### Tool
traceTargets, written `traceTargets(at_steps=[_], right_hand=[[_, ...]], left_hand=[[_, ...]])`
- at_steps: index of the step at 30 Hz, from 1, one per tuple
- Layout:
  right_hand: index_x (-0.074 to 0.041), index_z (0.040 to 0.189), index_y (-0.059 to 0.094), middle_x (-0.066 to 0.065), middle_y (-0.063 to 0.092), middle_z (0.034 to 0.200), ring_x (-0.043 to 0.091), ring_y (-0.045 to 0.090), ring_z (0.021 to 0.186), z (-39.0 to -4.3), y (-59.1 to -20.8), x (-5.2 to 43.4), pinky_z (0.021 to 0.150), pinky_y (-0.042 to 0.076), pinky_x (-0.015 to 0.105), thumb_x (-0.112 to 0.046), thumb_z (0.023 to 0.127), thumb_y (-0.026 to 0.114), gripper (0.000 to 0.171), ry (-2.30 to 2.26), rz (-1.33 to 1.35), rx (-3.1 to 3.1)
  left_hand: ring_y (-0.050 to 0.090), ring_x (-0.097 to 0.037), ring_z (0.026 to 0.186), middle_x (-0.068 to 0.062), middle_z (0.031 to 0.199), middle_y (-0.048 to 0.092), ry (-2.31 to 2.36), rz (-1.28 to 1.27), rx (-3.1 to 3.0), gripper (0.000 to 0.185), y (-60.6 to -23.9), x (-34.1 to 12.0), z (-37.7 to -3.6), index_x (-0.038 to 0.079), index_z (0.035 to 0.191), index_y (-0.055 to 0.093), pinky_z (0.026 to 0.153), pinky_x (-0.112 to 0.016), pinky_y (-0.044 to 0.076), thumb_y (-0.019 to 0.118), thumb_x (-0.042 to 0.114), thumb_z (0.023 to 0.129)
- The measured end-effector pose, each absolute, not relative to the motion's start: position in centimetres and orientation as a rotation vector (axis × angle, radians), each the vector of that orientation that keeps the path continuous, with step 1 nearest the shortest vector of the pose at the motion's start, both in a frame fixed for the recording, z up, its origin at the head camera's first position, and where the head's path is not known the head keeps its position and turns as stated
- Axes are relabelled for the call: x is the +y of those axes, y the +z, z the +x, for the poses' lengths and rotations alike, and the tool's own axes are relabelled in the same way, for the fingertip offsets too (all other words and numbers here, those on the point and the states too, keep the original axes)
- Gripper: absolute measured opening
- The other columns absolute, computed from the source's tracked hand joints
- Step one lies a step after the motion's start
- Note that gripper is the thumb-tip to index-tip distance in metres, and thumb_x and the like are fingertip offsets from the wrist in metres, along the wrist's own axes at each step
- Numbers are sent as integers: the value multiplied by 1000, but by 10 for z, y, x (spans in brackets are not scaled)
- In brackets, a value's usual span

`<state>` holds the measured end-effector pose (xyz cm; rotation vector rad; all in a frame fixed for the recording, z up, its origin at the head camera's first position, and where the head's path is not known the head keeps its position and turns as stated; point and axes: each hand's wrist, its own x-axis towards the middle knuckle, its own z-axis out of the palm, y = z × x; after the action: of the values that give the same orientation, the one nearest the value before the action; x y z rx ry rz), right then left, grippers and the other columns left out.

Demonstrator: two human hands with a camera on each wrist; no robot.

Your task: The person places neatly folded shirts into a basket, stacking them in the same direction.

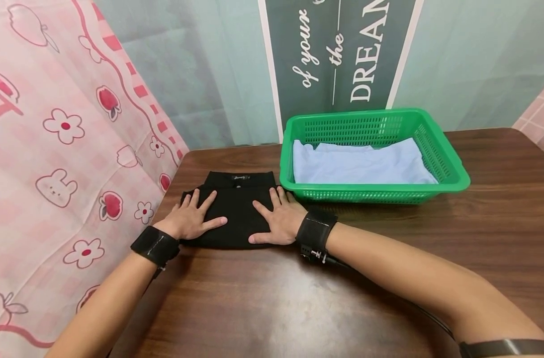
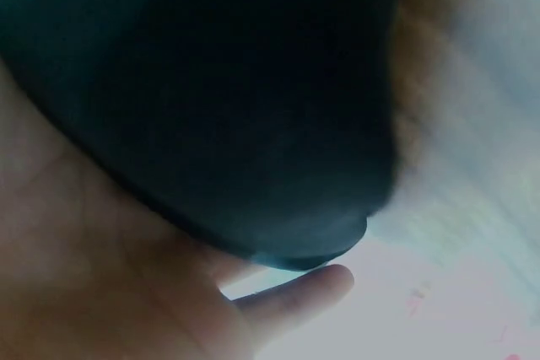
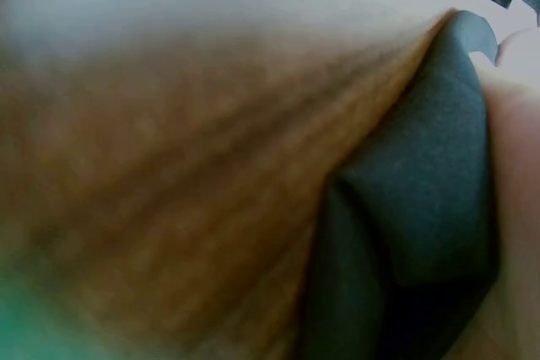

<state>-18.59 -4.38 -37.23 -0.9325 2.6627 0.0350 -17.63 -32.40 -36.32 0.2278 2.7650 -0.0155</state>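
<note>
A black shirt (image 1: 237, 211), folded into a flat rectangle, lies on the table with its collar and neck label at the far edge. My left hand (image 1: 187, 220) rests on its left side, fingers spread and straight. On the right side my right hand (image 1: 283, 221) presses down with its fingers spread, its thumb near the front edge. Dark fabric (image 2: 253, 124) fills much of the left wrist view, against the palm. In the right wrist view a folded corner of the black fabric (image 3: 413, 183) lies beside the hand.
A green plastic basket (image 1: 375, 188) stands right beside the shirt at the back, holding a folded light-blue cloth (image 1: 357, 166). The brown wooden table (image 1: 263, 298) meets a pink patterned curtain (image 1: 93, 199) on the left and a grey-green hanging (image 1: 200, 74) behind.
</note>
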Motion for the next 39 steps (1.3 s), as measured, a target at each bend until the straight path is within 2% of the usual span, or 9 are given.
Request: traceTargets(at_steps=[7, 16, 23, 29, 39], right_hand=[[-30, 171, 12, 29, 4, 175, 47, 1, 164, -177, -372, -38, 134, 12, 55, -86, 96, 36, 97, 1, -952, 2644], [-26, 171, 18, 33, 6, 173, 50, 4, 163, -161, -373, -26, 133, 11, 58, -83, 97, 40, 96, -5, -1009, 2617], [-25, 171, 16, 33, 2, 173, 50, 1, 163, -155, -367, -12, 133, 8, 58, -83, 97, 39, 97, 8, -1010, 2604], [-23, 171, 18, 34, 5, 173, 51, 6, 163, -150, -367, -1, 133, 12, 59, -83, 97, 40, 97, -9, -1054, 2640], [-20, 170, 21, 35, 11, 172, 53, 14, 161, -130, -372, 18, 131, 19, 61, -81, 98, 42, 97, -23, -1155, 2637]], left_hand=[[11, -62, 157, -38, 171, 5, -58, 216, 2762, 97, -368, -317, -162, 17, 172, 6, 124, -75, 16, 35, 77, 102], [18, -63, 155, -40, 169, 11, -112, 233, 2731, 97, -373, -306, -146, 17, 171, 10, 124, -75, 16, 32, 80, 101], [23, -63, 154, -42, 168, 15, -169, 270, 2771, 96, -367, -293, -136, 15, 171, 12, 124, -75, 19, 35, 78, 102], [26, -64, 152, -43, 167, 17, -191, 269, 2801, 96, -365, -283, -127, 14, 171, 13, 123, -76, 18, 36, 77, 102], [33, -64, 149, -44, 164, 24, -210, 303, 2826, 98, -368, -268, -102, 11, 170, 16, 122, -69, 31, 38, 77, 102]])
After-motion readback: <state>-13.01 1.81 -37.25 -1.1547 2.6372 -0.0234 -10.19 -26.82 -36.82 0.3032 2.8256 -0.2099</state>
